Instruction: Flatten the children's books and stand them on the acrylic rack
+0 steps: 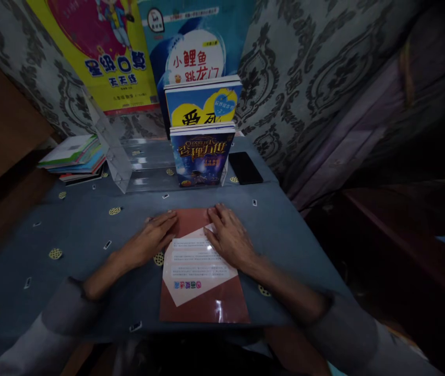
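A red-brown book [206,303] lies flat on the blue tablecloth [81,230] in front of me, its white printed panel facing up. My left hand [149,241] rests flat on the book's far left corner, fingers stretched out. My right hand [230,237] lies flat on the book's far right part, fingers extended over the white panel. Neither hand grips anything. Behind the book, a clear acrylic stand [128,162] holds two upright books: a dark blue one [201,156] in front and a blue-and-yellow one [202,102] behind.
A stack of thin books [75,156] lies at the table's back left. A black phone [245,167] lies right of the stand. Posters [120,52] lean against the patterned wall. The table's right edge drops off to dark furniture [402,235].
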### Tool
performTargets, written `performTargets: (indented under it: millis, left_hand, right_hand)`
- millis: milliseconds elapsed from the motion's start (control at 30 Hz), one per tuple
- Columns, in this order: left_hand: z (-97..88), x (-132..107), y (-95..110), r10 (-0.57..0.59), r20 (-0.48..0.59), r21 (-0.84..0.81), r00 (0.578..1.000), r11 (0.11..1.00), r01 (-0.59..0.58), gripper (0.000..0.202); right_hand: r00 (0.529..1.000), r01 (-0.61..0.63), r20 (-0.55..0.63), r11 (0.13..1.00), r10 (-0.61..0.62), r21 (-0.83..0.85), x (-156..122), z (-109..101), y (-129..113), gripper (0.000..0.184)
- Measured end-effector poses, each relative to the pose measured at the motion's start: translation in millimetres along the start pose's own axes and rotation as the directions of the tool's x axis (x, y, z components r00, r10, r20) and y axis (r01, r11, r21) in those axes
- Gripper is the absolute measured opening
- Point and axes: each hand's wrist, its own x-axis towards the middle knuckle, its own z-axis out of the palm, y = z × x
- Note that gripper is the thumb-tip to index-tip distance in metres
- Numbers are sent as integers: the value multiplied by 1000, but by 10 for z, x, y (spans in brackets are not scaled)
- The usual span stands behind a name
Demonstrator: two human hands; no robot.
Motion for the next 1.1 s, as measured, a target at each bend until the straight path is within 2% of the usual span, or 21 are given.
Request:
performTargets:
  millis: [133, 300, 500, 667, 833, 1100]
  left_hand:
    - [30, 66, 20, 30, -41, 83, 999, 996, -26, 47]
    - [23, 88, 62, 67, -53, 154, 996, 986, -58, 46]
    - [39, 159, 125, 112, -87, 177, 990, 980, -95, 44]
    - [44, 318, 246, 182, -7, 200, 983, 964, -177, 46]
    - [91, 516, 414, 203, 27, 203, 979, 958, -204, 44]
    - [144, 851, 623, 290, 79, 117, 954, 948, -297, 41]
  right_hand:
    - [1000, 22, 7, 1000, -22, 21, -55, -23, 24, 52]
    - [998, 32, 45, 999, -32, 12, -278, -147, 19, 52]
    - [997, 62, 34, 996, -64, 71, -467, -218, -4, 50]
    - [997, 65, 30, 995, -68, 74, -458, -218, -16, 49]
    - [996, 89, 8, 994, -89, 65, -457, -231, -23, 48]
    - [996, 89, 4, 993, -89, 82, -459, -258, -36, 47]
